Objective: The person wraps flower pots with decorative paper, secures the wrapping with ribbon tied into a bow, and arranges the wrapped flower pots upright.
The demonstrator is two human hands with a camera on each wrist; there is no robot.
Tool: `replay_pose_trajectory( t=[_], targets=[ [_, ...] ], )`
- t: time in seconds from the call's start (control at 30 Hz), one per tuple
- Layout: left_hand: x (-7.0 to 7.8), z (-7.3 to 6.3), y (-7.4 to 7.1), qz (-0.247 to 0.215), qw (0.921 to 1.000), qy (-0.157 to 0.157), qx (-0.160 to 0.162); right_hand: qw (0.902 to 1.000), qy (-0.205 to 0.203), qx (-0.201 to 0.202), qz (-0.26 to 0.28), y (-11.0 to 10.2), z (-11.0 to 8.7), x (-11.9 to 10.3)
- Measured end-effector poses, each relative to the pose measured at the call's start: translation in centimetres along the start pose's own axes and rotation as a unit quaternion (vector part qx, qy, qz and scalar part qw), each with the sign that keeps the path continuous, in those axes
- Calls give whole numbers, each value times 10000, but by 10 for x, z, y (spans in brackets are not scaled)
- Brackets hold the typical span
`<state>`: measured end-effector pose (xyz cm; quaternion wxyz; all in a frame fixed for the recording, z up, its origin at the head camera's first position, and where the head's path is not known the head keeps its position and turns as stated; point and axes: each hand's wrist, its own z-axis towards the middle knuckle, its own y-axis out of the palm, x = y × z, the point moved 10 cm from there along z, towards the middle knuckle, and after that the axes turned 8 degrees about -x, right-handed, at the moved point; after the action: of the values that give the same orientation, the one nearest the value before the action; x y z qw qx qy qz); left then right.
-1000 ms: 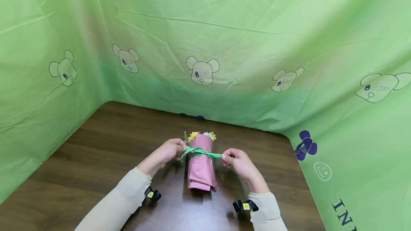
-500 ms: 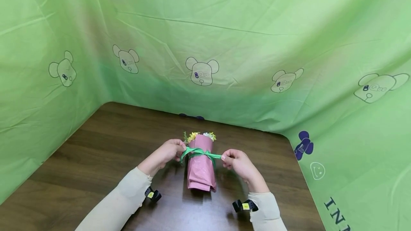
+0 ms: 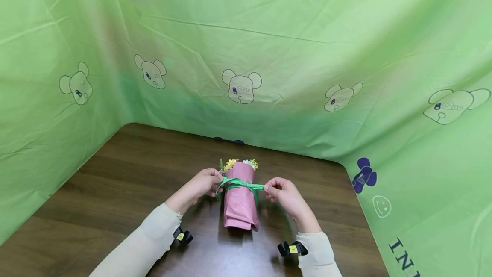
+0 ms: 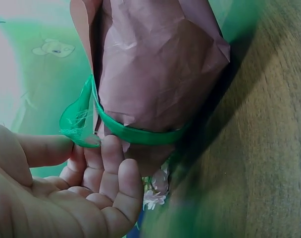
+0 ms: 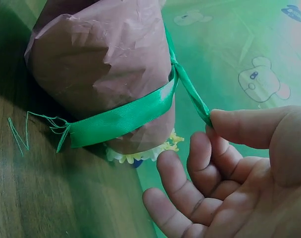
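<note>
A bouquet wrapped in pink paper [image 3: 240, 210] lies on the table, its yellow and white flowers [image 3: 230, 164] showing at the far end. Round its upper part runs a green ribbon [image 3: 235, 181], knotted at the front. My left hand [image 3: 201, 185] pinches one side of the ribbon between thumb and fingers. On the other side, my right hand [image 3: 286, 195] pinches a stretch of it, drawn taut from the knot. A loose, frayed ribbon end [image 5: 86, 131] hangs against the paper in the right wrist view. In the left wrist view, pale flowers [image 4: 155, 196] peek out below the wrapping.
The brown wooden table [image 3: 127, 170] reaches back to a green cloth backdrop [image 3: 246, 33] printed with bear heads, which also closes off both sides. Black wrist straps [image 3: 294, 249] with yellow labels sit at the sleeves.
Both hands keep their pinch on the ribbon and have hardly moved. The bouquet and ribbon have shifted only slightly in the head view.
</note>
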<state>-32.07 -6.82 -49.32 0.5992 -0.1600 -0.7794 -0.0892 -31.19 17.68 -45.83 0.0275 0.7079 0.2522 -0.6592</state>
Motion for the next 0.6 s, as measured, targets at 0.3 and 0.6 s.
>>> replay_pose_trajectory(
  t=[0.3,0.6],
  targets=[
    [-3,0,1,86,10000,-33,0,9999,98,94,21,3,1,3],
    [-14,6,2,82,9998,-160,-132,9996,254,59,96,9,6,13]
  ],
)
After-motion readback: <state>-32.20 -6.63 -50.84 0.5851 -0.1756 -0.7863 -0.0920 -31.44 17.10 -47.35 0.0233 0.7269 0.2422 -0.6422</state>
